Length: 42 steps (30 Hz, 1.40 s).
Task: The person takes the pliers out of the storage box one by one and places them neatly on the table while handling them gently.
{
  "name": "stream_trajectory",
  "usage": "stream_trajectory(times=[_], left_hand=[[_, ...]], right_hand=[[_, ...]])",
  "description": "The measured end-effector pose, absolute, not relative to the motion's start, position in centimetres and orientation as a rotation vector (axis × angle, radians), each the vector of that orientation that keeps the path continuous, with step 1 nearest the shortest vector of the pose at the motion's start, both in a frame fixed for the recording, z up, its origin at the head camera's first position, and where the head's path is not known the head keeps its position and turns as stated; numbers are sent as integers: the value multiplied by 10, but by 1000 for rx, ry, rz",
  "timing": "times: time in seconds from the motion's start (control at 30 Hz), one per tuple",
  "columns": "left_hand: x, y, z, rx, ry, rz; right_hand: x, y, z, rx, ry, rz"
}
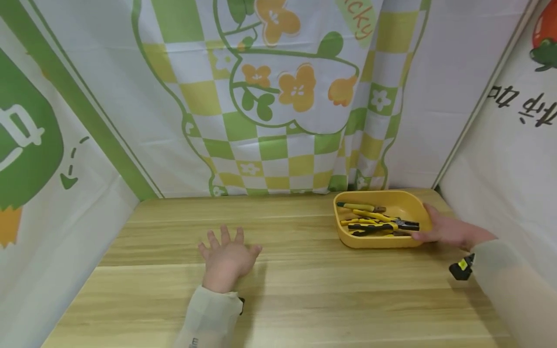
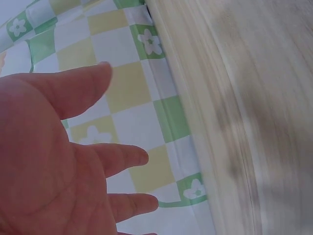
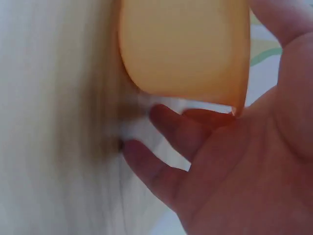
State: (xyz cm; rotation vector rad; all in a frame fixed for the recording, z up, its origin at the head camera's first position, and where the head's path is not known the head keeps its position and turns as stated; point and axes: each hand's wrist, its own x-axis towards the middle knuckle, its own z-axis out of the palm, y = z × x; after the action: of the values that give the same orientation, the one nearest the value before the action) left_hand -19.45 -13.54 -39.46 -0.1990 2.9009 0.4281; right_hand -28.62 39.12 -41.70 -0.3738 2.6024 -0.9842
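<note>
A yellow plastic box (image 1: 409, 200) stands at the back right of the wooden table in the head view. Inside it lie several pairs of pliers (image 1: 378, 227) with yellow, black or green handles. My right hand (image 1: 448, 229) grips the box's right end, thumb at the front corner and a finger along the end rim. The right wrist view shows two other fingers (image 3: 154, 164) spread below the box end (image 3: 186, 49). My left hand (image 1: 228, 258) holds nothing; its fingers are straight and spread, over the table left of centre. Whether it touches the wood cannot be told.
The light wooden table (image 1: 304, 290) ends at a hanging checked cloth (image 1: 270, 159) at the back. White printed sheets flank it, one left (image 1: 87, 232) and one right (image 1: 500, 159). The box stands close to the back edge.
</note>
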Motion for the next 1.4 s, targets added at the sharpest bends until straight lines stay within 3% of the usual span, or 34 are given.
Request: stream_trajectory(times=[0.4,1.4], left_hand=[[-195,-137,-396,-214,2908,433],[-189,-155,-390,-221,2908,459]], right_hand=[[-297,381,-412,-353,2491,-1011],[-251,306,-411,-459,2443,-1015]])
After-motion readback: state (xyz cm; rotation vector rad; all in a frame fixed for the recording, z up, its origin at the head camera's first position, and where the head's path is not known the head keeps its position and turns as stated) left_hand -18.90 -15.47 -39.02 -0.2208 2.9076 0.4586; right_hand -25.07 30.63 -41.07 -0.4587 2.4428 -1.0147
